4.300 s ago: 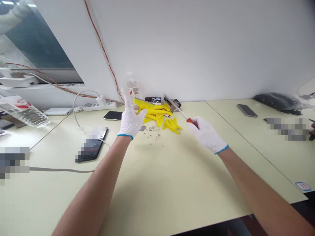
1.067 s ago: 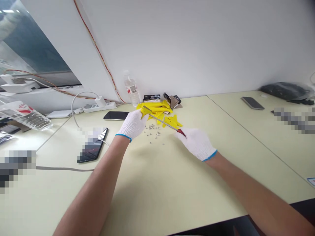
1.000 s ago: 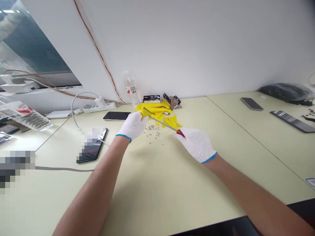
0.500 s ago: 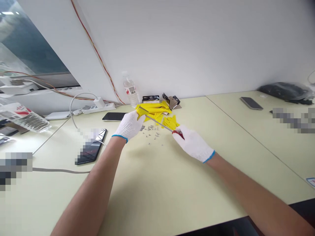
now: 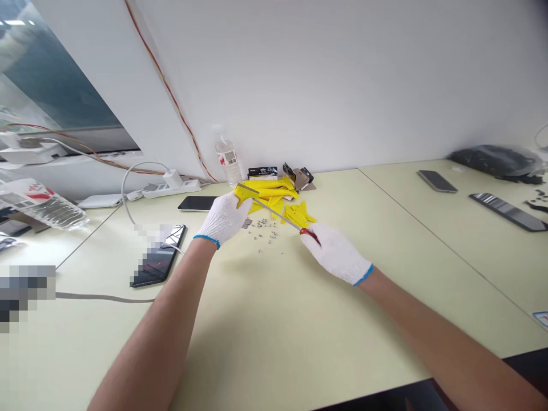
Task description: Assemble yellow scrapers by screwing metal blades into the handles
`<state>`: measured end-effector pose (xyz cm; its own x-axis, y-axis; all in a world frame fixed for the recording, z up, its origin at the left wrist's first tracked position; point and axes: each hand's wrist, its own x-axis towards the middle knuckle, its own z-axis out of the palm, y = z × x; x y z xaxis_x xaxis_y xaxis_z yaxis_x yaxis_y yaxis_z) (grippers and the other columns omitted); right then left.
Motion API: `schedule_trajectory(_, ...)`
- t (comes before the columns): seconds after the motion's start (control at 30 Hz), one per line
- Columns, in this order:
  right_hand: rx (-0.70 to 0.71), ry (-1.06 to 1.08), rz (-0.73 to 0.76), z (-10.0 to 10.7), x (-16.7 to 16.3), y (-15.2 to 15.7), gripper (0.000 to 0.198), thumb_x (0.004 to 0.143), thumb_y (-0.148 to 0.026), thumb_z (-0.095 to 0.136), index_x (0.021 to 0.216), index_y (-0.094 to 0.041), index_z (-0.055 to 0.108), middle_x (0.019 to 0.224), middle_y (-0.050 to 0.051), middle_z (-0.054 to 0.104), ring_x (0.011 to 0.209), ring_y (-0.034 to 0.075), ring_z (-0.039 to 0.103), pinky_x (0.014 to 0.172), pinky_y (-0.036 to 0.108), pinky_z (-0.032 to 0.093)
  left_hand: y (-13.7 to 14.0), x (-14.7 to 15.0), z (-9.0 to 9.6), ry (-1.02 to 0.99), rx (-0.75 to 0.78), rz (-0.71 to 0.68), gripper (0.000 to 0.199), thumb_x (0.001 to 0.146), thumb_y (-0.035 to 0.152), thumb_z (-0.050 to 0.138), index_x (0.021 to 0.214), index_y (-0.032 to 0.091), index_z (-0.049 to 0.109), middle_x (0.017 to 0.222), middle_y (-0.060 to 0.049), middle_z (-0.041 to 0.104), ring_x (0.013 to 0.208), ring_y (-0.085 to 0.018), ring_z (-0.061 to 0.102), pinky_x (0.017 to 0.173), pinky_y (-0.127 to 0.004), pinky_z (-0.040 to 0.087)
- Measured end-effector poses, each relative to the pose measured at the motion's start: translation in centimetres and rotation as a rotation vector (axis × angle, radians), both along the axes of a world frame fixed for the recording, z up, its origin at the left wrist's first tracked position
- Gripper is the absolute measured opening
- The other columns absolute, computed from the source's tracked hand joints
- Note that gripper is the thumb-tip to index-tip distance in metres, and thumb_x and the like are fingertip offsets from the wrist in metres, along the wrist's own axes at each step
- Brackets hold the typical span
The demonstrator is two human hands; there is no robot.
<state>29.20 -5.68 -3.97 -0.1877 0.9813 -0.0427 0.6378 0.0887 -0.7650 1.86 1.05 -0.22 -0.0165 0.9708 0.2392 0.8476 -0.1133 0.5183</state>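
Screwdriver (image 5: 274, 212) with a red handle lies slanted across the space between the two hands, its grip wrapped in the closed right hand (image 5: 336, 254) and its thin metal shaft running up and to the left until the tip meets a yellow plastic piece (image 5: 242, 197). That piece is pinched in the curled fingers of the left hand (image 5: 222, 218), raised just off the bench (image 5: 299, 319) near the back wall. Both hands wear white knit gloves with blue cuffs. Under the shaft, small silver screws (image 5: 265, 228) are scattered loose on the bench top. Just behind them sits a heap of more yellow plastic parts (image 5: 282, 202), touching one another. A clear water bottle (image 5: 226, 160) stands upright against the wall, left of the heap, and small dark boxes (image 5: 295, 174) lie behind the heap. To the left, a black phone (image 5: 197, 202) lies flat beside a white power strip (image 5: 171, 185), and another phone (image 5: 158, 257) with a cable attached rests nearer the front edge.
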Motion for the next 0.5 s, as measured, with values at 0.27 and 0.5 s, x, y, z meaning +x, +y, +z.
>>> schedule_trajectory(0.27, -0.126, -0.01, 0.018, 0.3, 0.8, -0.2, 0.048, 0.103, -0.062, 0.044, 0.096, -0.017, 0.062, 0.083, 0.009, 0.064, 0.064, 0.015, 0.055, 0.055, 0.026, 0.04, 0.1, 0.0, -0.2, -0.023, -0.022, -0.044, 0.032, 0.094, 0.047, 0.057, 0.085, 0.018, 0.067, 0.076, -0.01, 0.067, 0.068, -0.024, 0.067, 0.064, -0.034, 0.051)
schedule_trajectory(0.5, -0.242, -0.039, 0.081, 0.6, 1.1, 0.0, 0.038, 0.107, -0.055, 0.043, 0.107, -0.018, 0.055, 0.082, 0.004, 0.067, 0.067, 0.015, 0.06, 0.064, 0.025, 0.043, -0.1, 0.1, -0.2, -0.052, -0.049, -0.062, 0.029, 0.095, 0.045, 0.055, 0.085, 0.018, 0.063, 0.078, -0.009, 0.069, 0.066, -0.021, 0.065, 0.063, -0.031, 0.047)
